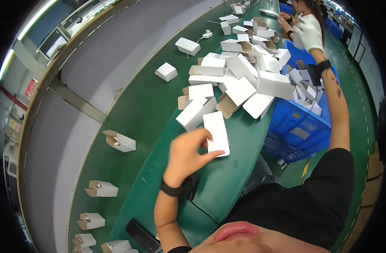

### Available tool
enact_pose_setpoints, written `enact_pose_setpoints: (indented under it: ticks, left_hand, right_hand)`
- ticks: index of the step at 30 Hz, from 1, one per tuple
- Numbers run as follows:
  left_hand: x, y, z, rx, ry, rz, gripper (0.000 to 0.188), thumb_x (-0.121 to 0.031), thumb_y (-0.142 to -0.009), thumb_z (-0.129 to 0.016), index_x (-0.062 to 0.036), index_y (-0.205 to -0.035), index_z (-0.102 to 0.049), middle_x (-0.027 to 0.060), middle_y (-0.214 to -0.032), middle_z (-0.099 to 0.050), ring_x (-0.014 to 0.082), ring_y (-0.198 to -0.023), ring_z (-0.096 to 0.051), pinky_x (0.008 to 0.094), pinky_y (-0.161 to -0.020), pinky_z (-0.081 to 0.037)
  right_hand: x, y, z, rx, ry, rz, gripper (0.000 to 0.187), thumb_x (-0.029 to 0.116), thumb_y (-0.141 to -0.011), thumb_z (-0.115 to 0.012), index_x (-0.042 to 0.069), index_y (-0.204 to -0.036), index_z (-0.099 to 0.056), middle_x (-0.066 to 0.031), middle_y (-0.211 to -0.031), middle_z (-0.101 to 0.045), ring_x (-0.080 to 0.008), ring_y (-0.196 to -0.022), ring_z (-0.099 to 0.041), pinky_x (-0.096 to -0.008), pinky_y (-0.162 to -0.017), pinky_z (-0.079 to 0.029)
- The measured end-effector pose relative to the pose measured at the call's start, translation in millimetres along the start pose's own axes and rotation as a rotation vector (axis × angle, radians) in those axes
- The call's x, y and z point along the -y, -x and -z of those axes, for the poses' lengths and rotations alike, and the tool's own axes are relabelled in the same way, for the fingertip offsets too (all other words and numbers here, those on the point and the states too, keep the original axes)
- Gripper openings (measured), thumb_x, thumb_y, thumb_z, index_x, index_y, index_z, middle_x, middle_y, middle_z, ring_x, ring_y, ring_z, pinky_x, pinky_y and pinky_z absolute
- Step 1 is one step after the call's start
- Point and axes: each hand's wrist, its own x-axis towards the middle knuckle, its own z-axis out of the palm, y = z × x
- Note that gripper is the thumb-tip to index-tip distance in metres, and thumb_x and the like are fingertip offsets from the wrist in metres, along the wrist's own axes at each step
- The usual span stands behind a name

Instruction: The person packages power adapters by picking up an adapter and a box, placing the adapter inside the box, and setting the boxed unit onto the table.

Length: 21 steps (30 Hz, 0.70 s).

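Note:
My bare left hand has its thumb and fingers closed on the near end of a small white cardboard box on the green work surface. A dark band circles that wrist. Just beyond lies a heap of white boxes, several with brown inner flaps standing open. My right hand, in a white glove, is stretched out far right above a blue crate. Its fingers look apart, and I see nothing in them. Small white boxes lie inside the crate.
Open boxes with white items inside stand along the left of the green bench. White adapters with cables lie farther back. A black phone-like object rests near me. Another person works at the far right.

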Motion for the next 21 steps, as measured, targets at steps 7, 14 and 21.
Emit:
enact_pose_setpoints:
  ticks: [7,14,21]
  left_hand:
    - [37.6,9.7,-59.1,0.255,-0.260,-0.015,0.033,-0.028,-0.069,-0.077,-0.0060,-0.066,-0.053,0.0026,-0.056,-0.053,0.0195,-0.050,-0.051,0.0269,-0.048,-0.040]
    - [75.1,23.4,-78.5,-0.398,0.130,0.130,0.039,-0.017,-0.084,-0.065,-0.0006,-0.057,-0.042,0.0061,-0.047,-0.037,0.0131,-0.042,-0.033,0.0286,-0.042,-0.027]
    - [100.9,28.6,-81.6,-0.508,0.382,0.304,0.039,-0.015,-0.089,-0.058,0.0001,-0.058,-0.040,0.0009,-0.051,-0.029,0.0052,-0.050,-0.027,0.0275,-0.043,-0.020]
  right_hand:
    - [-35.6,39.7,-15.7,0.240,-0.231,-0.315,0.033,0.034,-0.082,-0.055,0.004,-0.090,-0.065,-0.0193,-0.087,-0.064,-0.0375,-0.084,-0.060,-0.0415,-0.074,-0.047]
    - [129.0,-30.0,-4.2,0.397,-0.616,0.169,0.034,0.030,-0.085,-0.057,-0.001,-0.098,-0.064,-0.0145,-0.094,-0.065,-0.0277,-0.082,-0.062,-0.0320,-0.077,-0.048]
    - [378.2,-60.6,-17.0,0.773,-0.491,0.309,0.050,0.047,-0.072,-0.063,0.005,-0.100,-0.067,-0.0160,-0.094,-0.067,-0.0324,-0.089,-0.064,-0.0383,-0.078,-0.050]
